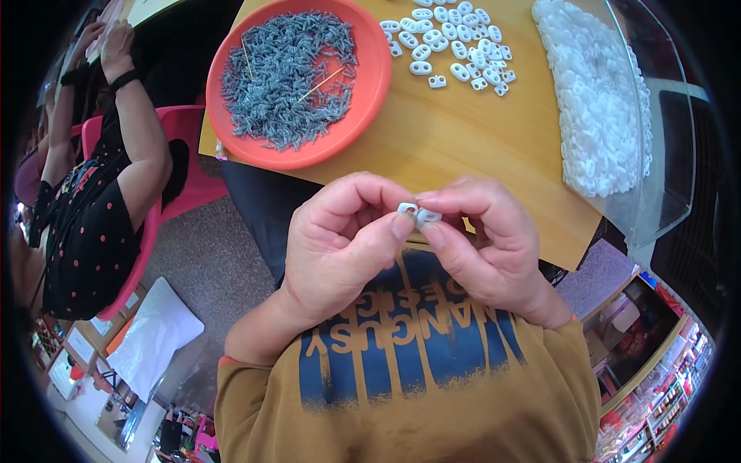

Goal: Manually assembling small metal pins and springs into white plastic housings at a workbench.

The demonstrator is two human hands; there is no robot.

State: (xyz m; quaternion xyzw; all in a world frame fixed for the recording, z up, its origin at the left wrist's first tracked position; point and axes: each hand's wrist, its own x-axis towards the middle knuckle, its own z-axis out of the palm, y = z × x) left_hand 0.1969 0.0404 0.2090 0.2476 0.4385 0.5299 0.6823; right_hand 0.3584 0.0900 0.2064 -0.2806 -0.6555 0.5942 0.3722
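Close together in front of my chest, both hands hold small plastic pieces. Between thumb and forefinger, my left hand (347, 231) pinches a white plastic piece with a dark hole (407, 208). A second small whitish plastic piece (428, 217) is pinched in the fingertips of my right hand (486, 239). The two pieces touch or nearly touch; whether they are joined I cannot tell. Beyond my hands, several finished-looking white oval two-hole pieces (460, 32) lie scattered on the wooden table (463, 139).
A round red-orange dish (377, 85) on the table's left holds a heap of small grey springs (285, 73) and two thin sticks. A clear plastic container (671, 185) at right holds many translucent white pieces (594, 100). Another person (100, 208) sits left on a pink chair (189, 127).
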